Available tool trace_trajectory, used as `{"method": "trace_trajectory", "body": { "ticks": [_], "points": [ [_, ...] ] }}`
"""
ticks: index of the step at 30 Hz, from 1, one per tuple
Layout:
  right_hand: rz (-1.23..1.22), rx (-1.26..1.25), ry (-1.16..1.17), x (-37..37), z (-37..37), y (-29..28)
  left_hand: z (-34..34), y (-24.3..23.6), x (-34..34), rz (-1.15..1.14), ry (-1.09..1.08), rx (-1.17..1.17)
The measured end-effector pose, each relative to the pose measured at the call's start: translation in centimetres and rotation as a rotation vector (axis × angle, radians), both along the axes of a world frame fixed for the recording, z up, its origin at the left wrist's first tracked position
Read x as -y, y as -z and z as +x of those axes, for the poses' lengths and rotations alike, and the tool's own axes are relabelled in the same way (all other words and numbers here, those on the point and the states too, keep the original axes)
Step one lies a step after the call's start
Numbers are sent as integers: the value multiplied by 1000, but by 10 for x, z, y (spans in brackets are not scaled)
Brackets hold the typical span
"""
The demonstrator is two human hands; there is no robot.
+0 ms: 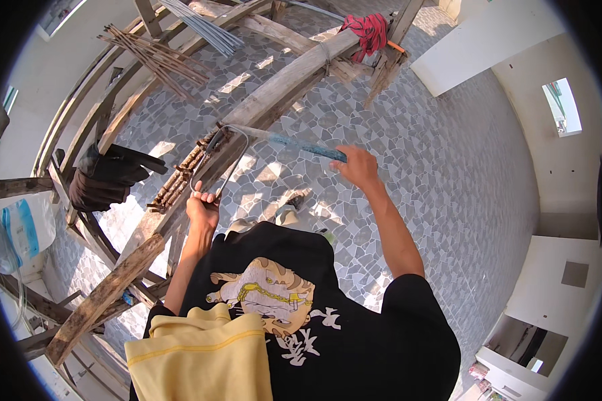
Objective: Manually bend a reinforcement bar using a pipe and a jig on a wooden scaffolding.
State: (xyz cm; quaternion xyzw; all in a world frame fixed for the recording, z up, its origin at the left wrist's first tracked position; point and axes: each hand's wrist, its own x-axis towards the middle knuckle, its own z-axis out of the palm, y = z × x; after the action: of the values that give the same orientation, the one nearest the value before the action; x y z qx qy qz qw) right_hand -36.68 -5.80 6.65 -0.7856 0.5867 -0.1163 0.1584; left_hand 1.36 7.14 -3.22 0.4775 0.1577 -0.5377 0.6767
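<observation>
At the beam (274, 93): bent rod (233, 168), blue bar (294, 142).
Left hand (203, 210) grips rod, apparently steadying it; right hand (359, 167) clasps bar's end, likely for leverage.

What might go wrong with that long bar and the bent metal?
The blue-handled bar might slip and jolt the right hand gripping it. The bent metal rod could spring back and scrape the bare left hand holding it. That hand might knock the rusty metal on the beam.

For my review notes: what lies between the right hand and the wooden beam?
In the head view, a partly blue bar spans from the right hand to the wooden beam.
</observation>
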Motion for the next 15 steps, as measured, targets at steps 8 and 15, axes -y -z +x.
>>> {"method": "trace_trajectory", "body": {
  "ticks": [8, 15],
  "points": [
    [-32, -130, 150, -26, 21, -11, 6, -1, 10, 4, -44, -80],
    [-127, -56, 233, -68, 40, -7, 10, 2, 10, -48, -26, -109]
  ]
}}
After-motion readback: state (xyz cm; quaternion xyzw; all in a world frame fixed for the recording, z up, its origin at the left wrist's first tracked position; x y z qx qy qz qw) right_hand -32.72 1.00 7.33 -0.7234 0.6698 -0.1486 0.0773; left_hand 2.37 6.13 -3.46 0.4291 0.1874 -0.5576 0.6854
